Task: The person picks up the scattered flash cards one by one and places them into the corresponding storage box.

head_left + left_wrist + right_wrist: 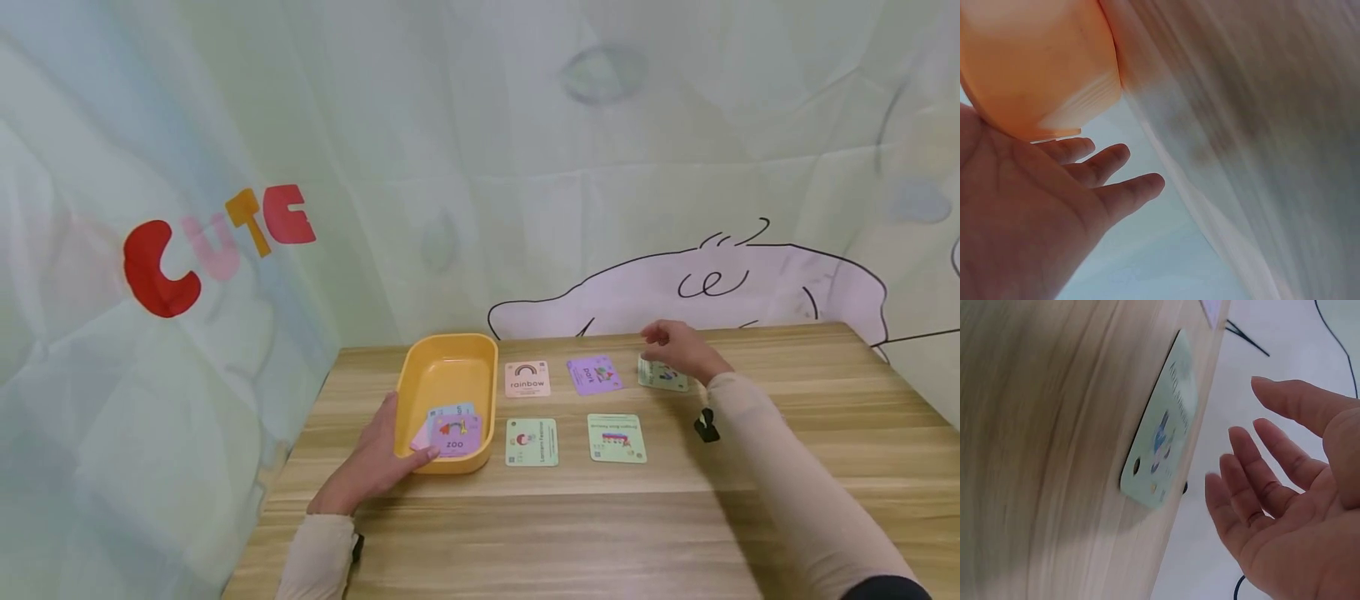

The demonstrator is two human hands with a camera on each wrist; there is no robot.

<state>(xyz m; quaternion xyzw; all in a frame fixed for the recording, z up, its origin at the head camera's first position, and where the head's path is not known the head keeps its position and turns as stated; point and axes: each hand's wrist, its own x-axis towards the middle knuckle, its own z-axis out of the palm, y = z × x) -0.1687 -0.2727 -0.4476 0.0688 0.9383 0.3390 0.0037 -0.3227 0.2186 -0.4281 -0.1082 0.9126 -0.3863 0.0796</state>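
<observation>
In the head view my left hand holds a yellow tray at its near left corner, thumb over the rim and fingers along the outer wall. Several cards lie inside, a purple zoo card on top. In the left wrist view, three fingers of the left hand extend beside the tray. My right hand hovers over a pale green card, partly covering it. The right wrist view shows that card flat on the table, apart from the loosely bent fingers of the right hand, which hold nothing.
On the wooden table lie a rainbow card and a purple park card in the back row. Nearer are a green Lantern Festival card and a green Dragon Boat Festival card. A printed curtain hangs behind.
</observation>
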